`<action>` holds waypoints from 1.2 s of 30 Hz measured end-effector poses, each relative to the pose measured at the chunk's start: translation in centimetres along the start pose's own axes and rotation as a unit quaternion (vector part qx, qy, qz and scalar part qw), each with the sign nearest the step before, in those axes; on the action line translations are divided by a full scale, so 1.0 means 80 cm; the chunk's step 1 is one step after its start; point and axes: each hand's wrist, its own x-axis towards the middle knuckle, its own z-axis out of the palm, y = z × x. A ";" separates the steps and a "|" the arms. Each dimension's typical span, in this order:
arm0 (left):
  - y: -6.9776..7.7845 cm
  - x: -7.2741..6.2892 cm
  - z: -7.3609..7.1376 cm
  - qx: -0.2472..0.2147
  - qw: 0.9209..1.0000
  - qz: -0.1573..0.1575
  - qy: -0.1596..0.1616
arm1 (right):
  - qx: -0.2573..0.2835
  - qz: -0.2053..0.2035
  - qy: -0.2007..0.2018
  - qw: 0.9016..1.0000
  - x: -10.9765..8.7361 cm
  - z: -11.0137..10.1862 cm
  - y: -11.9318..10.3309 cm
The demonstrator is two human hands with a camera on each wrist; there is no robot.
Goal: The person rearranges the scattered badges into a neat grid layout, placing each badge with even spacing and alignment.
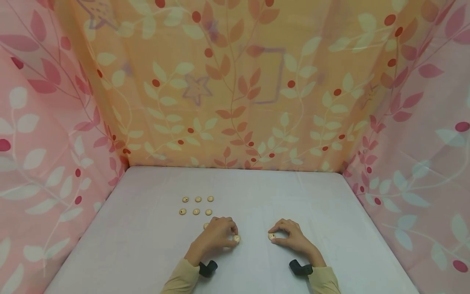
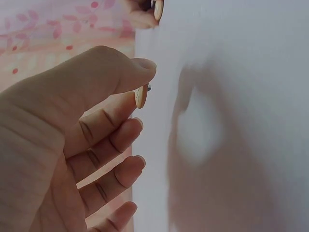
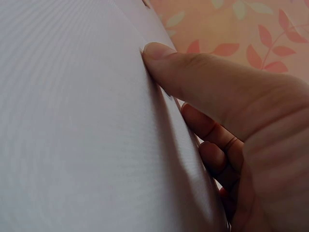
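Observation:
My left hand (image 1: 217,236) pinches a small round wooden disc (image 1: 236,238) between thumb and finger. The left wrist view shows that disc (image 2: 140,96) edge-on, held above the cloth, with a small dark bit on one side. To the right, my right hand (image 1: 292,237) holds another wooden disc (image 1: 271,236) with a dark mark on its face, low at the table. In the right wrist view the thumb (image 3: 193,70) hides this disc. Several similar discs (image 1: 196,211) lie in two rows at the left, and one more disc (image 1: 205,225) is partly covered by my left hand.
A white-covered table (image 1: 293,196) spreads under both hands. An orange leaf-patterned curtain (image 1: 235,102) hangs along its back edge, with pink curtains (image 1: 40,163) at both sides. Each wrist wears a black camera mount (image 1: 208,268).

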 end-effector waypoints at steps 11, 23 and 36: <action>-0.027 -0.017 -0.010 0.009 1.000 -0.011 0.022 | -0.002 0.000 0.006 1.000 0.000 0.001 -0.001; -0.049 -0.032 -0.024 0.012 0.998 -0.031 0.056 | -0.003 0.003 0.002 1.000 0.000 0.001 -0.001; -0.078 -0.051 -0.036 0.009 0.993 -0.089 0.083 | -0.009 0.000 0.006 1.000 0.000 0.000 -0.001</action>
